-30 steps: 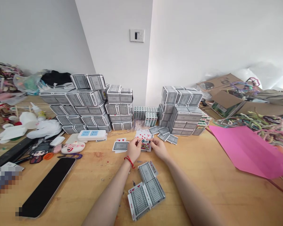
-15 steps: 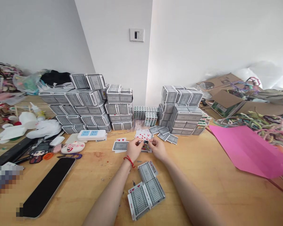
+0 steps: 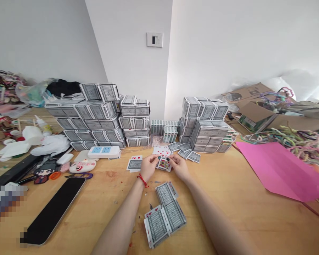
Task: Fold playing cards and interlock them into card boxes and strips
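A playing card with a coloured court picture faces up between my two hands, just above or on the wooden table. My left hand, with a red string bracelet at the wrist, pinches its left side. Its right side is between the thumb and fingers of my right hand. Right behind lie face-up red-suit cards. Beside my left hand is a small pile of cards with a nine of hearts showing. Nearer, between my forearms, a joined block of patterned-back cards rests on the table.
Tall stacks of card-covered blocks stand at the back left and back right. A white power strip and a black phone lie to the left. Pink paper and an open cardboard box are on the right.
My hands have drawn slightly apart, the left one shifting left. More of the court card's face shows between them. The block of cards in front has stayed still.
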Available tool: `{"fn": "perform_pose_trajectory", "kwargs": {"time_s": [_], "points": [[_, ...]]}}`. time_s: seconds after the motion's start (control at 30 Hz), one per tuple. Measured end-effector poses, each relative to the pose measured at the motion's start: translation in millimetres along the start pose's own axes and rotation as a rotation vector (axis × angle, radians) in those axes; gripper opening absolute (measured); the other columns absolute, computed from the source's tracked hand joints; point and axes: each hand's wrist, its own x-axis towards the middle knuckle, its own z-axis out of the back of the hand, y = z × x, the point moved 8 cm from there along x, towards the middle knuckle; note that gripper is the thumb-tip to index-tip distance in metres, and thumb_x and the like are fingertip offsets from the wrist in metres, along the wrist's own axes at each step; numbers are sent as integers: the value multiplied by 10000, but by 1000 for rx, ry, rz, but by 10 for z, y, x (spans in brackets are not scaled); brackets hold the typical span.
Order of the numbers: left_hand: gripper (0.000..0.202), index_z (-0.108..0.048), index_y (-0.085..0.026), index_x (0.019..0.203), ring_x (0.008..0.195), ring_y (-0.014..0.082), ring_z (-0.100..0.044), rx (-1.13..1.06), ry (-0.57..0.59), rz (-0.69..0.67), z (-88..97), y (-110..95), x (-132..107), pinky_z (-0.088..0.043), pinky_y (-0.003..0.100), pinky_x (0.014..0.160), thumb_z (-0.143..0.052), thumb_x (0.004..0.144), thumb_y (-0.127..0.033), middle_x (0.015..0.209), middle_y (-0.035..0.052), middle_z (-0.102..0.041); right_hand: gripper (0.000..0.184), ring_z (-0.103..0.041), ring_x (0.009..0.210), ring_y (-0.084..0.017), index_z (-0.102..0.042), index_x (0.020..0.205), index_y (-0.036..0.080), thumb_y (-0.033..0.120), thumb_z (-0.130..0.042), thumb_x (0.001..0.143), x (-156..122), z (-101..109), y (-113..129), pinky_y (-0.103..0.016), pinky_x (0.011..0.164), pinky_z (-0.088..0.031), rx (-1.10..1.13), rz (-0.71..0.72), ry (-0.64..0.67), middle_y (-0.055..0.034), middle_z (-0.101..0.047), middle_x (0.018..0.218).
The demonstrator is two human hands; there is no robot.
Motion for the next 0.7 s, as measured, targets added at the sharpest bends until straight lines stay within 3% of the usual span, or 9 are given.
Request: {"fn": "perform_pose_trajectory", "kwargs": {"time_s": [0.37, 0.57, 0.7], "points": [[132, -613, -133, 695, 574, 121, -553, 256, 16, -87, -71, -61, -47, -419, 223, 549, -560, 648, -244, 639, 24, -631, 204, -540, 524, -125, -540, 670, 176, 374, -590, 658, -19, -63, 20, -234, 507, -402, -78, 9, 75, 15, -597, 583], [106, -577, -143, 642, 564, 115, -534, 197, -47, -62, -14, -12, -16, -410, 226, 552, -545, 655, -244, 594, 2, -600, 159, -583, 657, -153, -565, 766, 196, 333, -554, 687, -40, -139, 61, -272, 610, -445, -26, 15, 147, -1, -637, 731], [160, -573, -142, 651, 587, 117, -543, 92, -87, -38, 4, -12, -9, -422, 233, 565, -561, 659, -301, 624, 5, -607, 170, -592, 734, -185, -577, 792, 211, 344, -555, 688, -13, -116, 40, -302, 660, -455, -21, 33, 93, -14, -644, 767]]}}
